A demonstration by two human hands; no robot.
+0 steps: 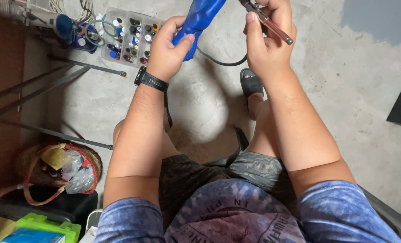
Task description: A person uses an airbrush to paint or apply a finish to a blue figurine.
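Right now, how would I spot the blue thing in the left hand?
Start at the bare concrete floor at the top of the view, then follow the forearm with the black wristwatch up to the left hand. The glossy blue moulded piece rises from its fingers; the right hand holds a thin metal tool instead.

The glossy blue piece (199, 23) stands tilted, its top cut off by the frame. The slim reddish metal airbrush (272, 26) slants beside it, with a dark hose (223, 60) curving below.
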